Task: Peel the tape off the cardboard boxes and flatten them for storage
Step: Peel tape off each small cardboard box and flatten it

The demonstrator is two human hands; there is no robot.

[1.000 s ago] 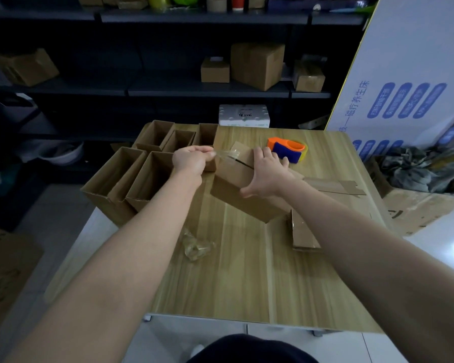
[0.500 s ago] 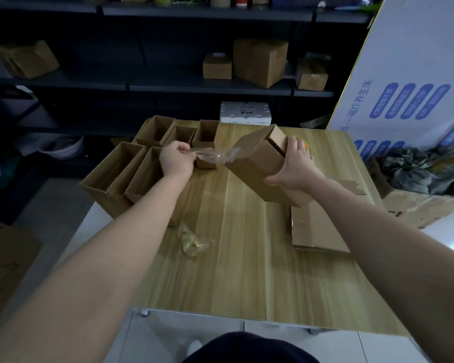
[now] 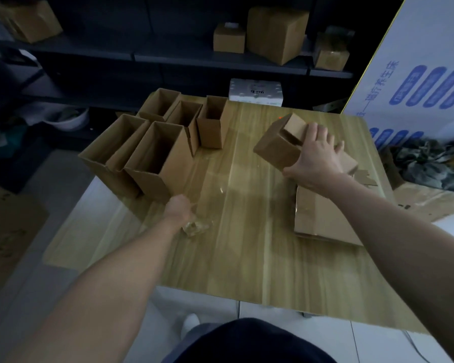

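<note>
My right hand grips a small cardboard box, tilted on its side at the right of the wooden table, with an end flap open. My left hand is down at the table's left-centre, fingers closed by a clump of clear peeled tape; whether it still pinches the tape strip I cannot tell. Flattened cardboard boxes lie stacked under my right forearm.
Several open upright boxes crowd the table's back left corner. Dark shelves with more boxes stand behind. A large white printed carton leans at the right, and cardboard sheets lie on the floor.
My left hand pulled the tape strip off the box and dropped down to the tape clump. My right hand shifted the box right and lower, over the flattened stack.
</note>
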